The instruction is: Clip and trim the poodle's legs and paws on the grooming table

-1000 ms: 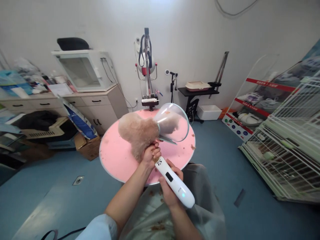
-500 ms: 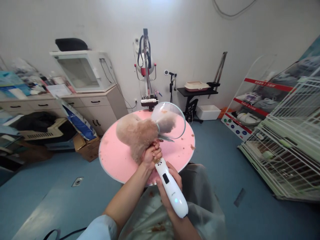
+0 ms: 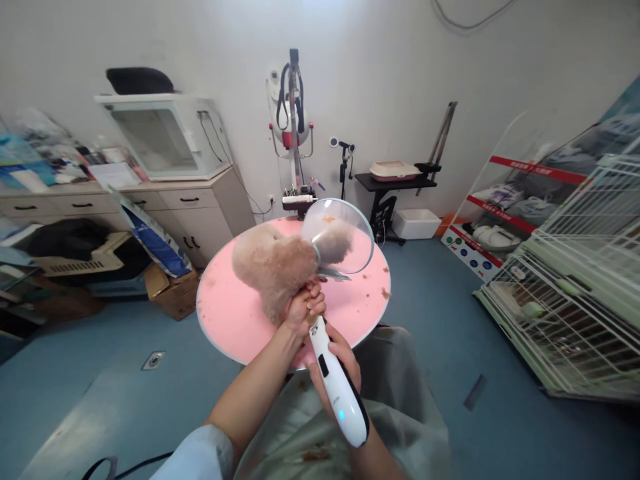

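A fluffy tan dog (image 3: pixel 275 263) is on a round pink table (image 3: pixel 225 327), its head inside a clear plastic cone (image 3: pixel 357 233) that points right. The person's left hand (image 3: pixel 306 308) is folded closed on the dog's near side; exactly which part it grips is hidden. The right hand (image 3: pixel 343 357) wraps around a white clipper (image 3: pixel 340 397), blue light glowing, its head end just beside the left hand's fingers. Loose hair tufts (image 3: pixel 385 293) dot the tabletop near its right edge.
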`<state>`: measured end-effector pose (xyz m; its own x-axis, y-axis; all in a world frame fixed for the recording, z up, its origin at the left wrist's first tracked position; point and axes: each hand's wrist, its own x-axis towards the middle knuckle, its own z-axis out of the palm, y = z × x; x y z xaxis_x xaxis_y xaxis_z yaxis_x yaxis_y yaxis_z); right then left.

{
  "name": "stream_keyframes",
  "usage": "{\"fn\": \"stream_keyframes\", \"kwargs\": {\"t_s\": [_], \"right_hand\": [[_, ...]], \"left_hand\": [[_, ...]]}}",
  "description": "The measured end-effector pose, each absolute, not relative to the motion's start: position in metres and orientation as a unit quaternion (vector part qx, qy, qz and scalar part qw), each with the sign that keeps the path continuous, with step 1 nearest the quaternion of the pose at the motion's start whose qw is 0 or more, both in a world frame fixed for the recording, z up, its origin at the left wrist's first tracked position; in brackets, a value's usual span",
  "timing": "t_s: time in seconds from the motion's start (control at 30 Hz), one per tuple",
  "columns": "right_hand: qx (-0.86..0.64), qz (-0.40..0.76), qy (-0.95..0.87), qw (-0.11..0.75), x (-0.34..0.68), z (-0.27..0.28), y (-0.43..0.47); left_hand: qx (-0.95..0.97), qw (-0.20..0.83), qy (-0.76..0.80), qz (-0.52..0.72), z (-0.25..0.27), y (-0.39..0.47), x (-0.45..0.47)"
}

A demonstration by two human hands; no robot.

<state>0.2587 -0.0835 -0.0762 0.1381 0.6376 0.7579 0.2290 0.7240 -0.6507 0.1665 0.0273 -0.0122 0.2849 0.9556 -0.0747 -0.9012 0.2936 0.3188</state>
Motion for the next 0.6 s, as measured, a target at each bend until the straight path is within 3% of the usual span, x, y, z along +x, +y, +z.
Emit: {"fn": "stream_keyframes", "kwargs": {"t_s": [0.13, 0.33, 0.6], "right_hand": [[-0.273, 0.223, -0.694, 0.627, 0.269, -0.066, -0.085], [-0.327, -0.082, -0.659, 0.673, 0.263, -0.095, -0.086], [-0.345, -0.136, -0.66, 0.653, 0.262, -0.109, -0.071]], "left_hand": [[0.11, 0.807, 0.113, 0.569, -0.012, 0.031, 0.163], [0.112, 0.788, 0.133, 0.591, -0.011, 0.031, 0.17], [0.105, 0.766, 0.162, 0.613, -0.001, 0.026, 0.18]]}}
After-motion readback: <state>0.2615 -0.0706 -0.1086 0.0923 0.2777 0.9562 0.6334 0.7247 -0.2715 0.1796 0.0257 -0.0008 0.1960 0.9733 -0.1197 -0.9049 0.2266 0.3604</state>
